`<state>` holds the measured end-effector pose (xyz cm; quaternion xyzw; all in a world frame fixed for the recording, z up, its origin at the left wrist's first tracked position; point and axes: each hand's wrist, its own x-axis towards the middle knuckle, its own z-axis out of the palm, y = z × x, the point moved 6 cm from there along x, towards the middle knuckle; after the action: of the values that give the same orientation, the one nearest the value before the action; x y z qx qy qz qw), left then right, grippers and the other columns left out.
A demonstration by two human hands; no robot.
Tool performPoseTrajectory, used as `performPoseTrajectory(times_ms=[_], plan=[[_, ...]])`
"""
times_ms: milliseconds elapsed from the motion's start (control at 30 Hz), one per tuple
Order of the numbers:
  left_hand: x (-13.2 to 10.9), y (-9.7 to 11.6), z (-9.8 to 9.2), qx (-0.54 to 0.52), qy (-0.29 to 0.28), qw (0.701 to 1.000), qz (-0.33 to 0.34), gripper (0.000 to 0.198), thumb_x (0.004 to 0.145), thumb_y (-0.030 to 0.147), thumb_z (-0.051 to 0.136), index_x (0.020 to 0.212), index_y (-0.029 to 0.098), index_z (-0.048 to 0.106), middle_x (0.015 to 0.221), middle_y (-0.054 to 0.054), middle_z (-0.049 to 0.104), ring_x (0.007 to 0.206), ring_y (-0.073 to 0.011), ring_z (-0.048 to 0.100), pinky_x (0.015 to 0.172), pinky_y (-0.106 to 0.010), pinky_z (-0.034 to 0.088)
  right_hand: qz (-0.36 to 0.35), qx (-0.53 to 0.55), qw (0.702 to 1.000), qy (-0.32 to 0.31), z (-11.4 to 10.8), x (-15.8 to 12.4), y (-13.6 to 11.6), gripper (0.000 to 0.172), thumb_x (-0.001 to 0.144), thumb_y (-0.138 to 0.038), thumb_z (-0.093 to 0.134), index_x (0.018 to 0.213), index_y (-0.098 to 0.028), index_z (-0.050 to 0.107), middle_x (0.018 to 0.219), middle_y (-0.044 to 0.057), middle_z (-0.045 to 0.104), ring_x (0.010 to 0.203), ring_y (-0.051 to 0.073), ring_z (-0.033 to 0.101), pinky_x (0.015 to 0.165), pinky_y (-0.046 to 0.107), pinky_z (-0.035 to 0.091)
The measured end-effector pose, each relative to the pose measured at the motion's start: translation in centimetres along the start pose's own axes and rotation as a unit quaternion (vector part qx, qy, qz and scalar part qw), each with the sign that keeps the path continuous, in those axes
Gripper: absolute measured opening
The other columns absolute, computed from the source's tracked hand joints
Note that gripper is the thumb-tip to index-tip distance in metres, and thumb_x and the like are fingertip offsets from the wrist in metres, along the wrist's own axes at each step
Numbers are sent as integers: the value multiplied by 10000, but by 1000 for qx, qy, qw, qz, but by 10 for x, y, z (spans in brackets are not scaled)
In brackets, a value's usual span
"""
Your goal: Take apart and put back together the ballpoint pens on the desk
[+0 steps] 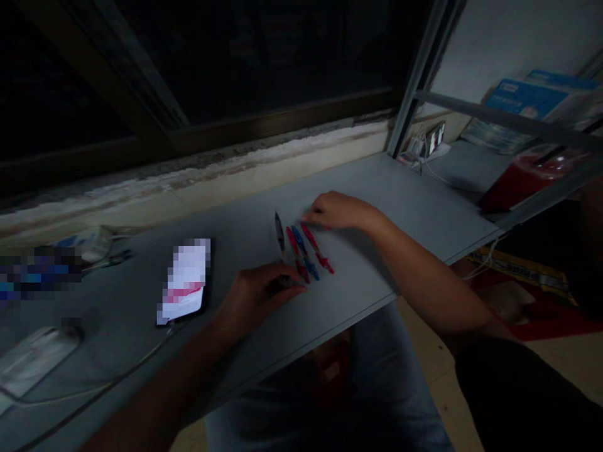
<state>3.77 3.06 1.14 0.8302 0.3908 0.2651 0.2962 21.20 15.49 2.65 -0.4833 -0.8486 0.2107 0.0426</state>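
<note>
Several pens lie side by side on a grey desk (391, 194): a black pen (280, 235), a red pen (296, 254), a blue pen (305, 253) and another red pen (316, 248). My right hand (336, 211) rests flat on the desk, its fingertips just above the top end of the rightmost red pen. My left hand (252, 298) sits at the lower end of the black pen, with its fingers curled. Something dark shows under those fingertips, but I cannot tell whether they hold the pen.
A phone (183, 282) with a pixelated screen lies left of the pens, a cable running from it. A white pouch (32, 361) lies at the far left. A metal shelf frame at the right holds a power strip (424, 147), a red container (532, 179) and a blue box (532, 100).
</note>
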Motion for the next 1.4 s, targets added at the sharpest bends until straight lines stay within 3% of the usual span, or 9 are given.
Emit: performPoseTrajectory(times_ms=[67,267,433,667,800,967,1200,1300,1400], plan=[[1,-5,1,-9,-4,1000,-22,232,916,423,751,943,193,729,798,3,751,655,-128,685,608,-208,504,20,-40,999,-26,2,-1,5,492,1018,-477,532,819,-94,768,717,118,740,624,165,616,640,279,391],[2,-14,8,-11,-42,998,-50,207,887,387,778,960,198,738,713,38,699,591,-105,620,571,-198,452,-26,-51,994,-91,17,-1,-6,534,1019,-478,505,753,-99,772,671,106,723,568,143,575,618,274,392],[3,-16,7,4,-35,997,-62,199,905,401,745,935,205,743,727,36,711,596,-106,604,574,-207,433,-21,-68,994,-89,19,-1,-11,392,985,-373,557,812,-107,788,676,93,718,575,141,557,585,276,356],[4,-13,5,18,-32,997,-66,176,908,385,731,907,210,735,699,40,687,577,-103,598,559,-204,427,-2,-36,998,-59,19,-3,-11,362,905,-454,674,794,-126,782,617,75,677,498,138,488,535,305,297],[3,-14,7,10,-42,996,-75,212,886,404,759,972,212,730,625,61,631,534,-102,567,519,-198,410,-21,1,997,-77,20,-2,-13,328,904,-359,655,691,-131,756,575,55,664,485,128,502,548,297,343],[4,-15,8,13,-42,997,-71,171,925,375,716,927,205,736,732,31,709,599,-105,608,570,-204,433,-5,95,994,-49,9,-2,-10,340,918,-280,588,626,-135,684,583,55,664,475,111,525,509,266,397],[4,-12,8,14,-54,996,-74,193,930,384,699,921,195,736,699,33,684,592,-104,591,567,-206,424,-3,394,917,-59,3,-8,-14,240,925,-171,534,688,-157,569,569,6,648,416,63,516,373,161,387],[4,-11,11,4,-70,994,-80,228,909,419,730,986,205,735,627,61,613,548,-102,557,542,-211,407,-38,473,879,-48,3,-7,-19,119,879,-128,568,771,-170,540,628,-4,675,427,60,543,361,137,401],[4,-10,12,22,-55,995,-81,276,919,426,720,1111,227,726,630,77,561,538,-98,530,535,-213,399,-52,514,856,-30,4,-5,-21,145,829,-68,567,845,-196,502,646,-38,664,429,64,550,355,126,415]])
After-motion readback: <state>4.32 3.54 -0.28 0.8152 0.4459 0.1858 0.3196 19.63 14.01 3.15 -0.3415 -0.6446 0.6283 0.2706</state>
